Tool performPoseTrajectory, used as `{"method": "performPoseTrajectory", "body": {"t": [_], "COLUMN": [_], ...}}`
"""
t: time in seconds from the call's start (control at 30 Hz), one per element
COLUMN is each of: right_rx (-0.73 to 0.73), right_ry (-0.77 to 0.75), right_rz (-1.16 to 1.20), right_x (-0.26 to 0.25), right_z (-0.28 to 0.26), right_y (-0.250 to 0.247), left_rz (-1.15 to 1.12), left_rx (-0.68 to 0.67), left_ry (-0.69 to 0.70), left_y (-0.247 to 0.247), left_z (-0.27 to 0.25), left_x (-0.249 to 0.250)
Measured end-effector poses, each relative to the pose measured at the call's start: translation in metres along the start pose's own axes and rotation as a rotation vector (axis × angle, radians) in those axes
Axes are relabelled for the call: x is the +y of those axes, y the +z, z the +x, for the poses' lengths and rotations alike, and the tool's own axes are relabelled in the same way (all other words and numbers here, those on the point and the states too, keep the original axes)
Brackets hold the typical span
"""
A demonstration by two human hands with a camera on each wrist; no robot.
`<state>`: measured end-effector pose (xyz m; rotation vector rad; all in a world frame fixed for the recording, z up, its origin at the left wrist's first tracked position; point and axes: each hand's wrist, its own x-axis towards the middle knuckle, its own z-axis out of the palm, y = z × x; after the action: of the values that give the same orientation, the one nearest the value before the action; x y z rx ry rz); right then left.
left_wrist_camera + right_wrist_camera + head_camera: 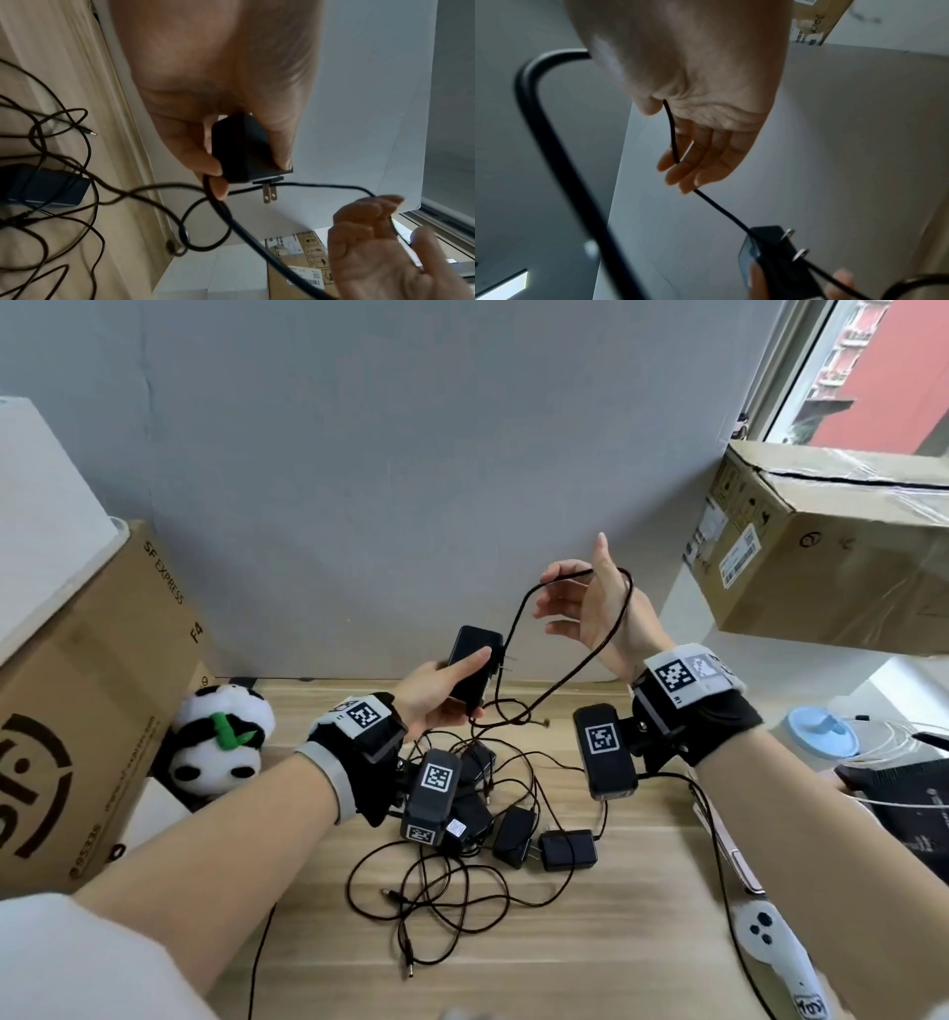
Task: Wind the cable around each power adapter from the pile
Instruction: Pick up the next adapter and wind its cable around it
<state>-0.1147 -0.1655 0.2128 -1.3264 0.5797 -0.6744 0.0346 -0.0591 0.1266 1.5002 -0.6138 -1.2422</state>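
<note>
My left hand [441, 690] grips a black power adapter [470, 670] above the table, thumb across its face and prongs pointing right. The left wrist view shows the adapter [239, 150] pinched between fingers and thumb. Its thin black cable [565, 677] rises in a loop to my right hand [585, 603], which is raised near the wall. There the cable [721, 207] lies in the crook of the thumb and along nearly straight fingers [700, 162], then wraps behind the wrist. A tangled pile of several black adapters [513, 829] and cables lies on the wooden table [616, 942] below.
A large SF Express carton [102, 685] and a panda plush [221, 742] stand at the left. A taped cardboard box [832, 557] sits on a ledge at the right. A white controller [770, 942], a blue lid [821, 731] and dark items crowd the right edge.
</note>
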Motion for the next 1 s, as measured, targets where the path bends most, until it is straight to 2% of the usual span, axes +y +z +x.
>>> {"method": "performPoseTrajectory", "body": {"t": [0.2, 0.3, 0.43, 0.53, 0.63, 0.8, 0.9, 1.0], "right_rx": [0.037, 0.135, 0.259, 0.226, 0.129, 0.017, -0.016, -0.018], "right_ry": [-0.095, -0.210, -0.308, -0.308, -0.301, -0.352, -0.363, -0.387], "right_rz": [0.062, 0.123, 0.019, 0.000, 0.052, 0.082, 0.066, -0.024], "right_x": [-0.001, 0.001, 0.006, 0.005, -0.002, -0.019, -0.027, -0.027], "right_z": [0.004, 0.008, 0.009, 0.009, 0.005, 0.000, -0.002, -0.002], "right_y": [-0.004, -0.014, -0.023, -0.023, -0.019, -0.011, -0.009, -0.009], "left_rz": [-0.002, -0.040, -0.164, -0.141, -0.140, -0.188, -0.238, -0.260], "left_rx": [-0.155, -0.091, 0.029, 0.017, -0.005, 0.025, -0.015, 0.004], "left_ry": [-0.086, -0.106, -0.131, -0.104, -0.069, -0.002, 0.018, 0.028], "left_y": [-0.001, -0.007, -0.019, -0.020, -0.015, -0.003, 0.005, 0.010], "left_z": [0.002, 0.004, 0.006, 0.008, 0.008, 0.011, 0.010, 0.010], "left_x": [-0.015, -0.024, -0.029, -0.027, -0.022, -0.013, -0.007, -0.003]}}
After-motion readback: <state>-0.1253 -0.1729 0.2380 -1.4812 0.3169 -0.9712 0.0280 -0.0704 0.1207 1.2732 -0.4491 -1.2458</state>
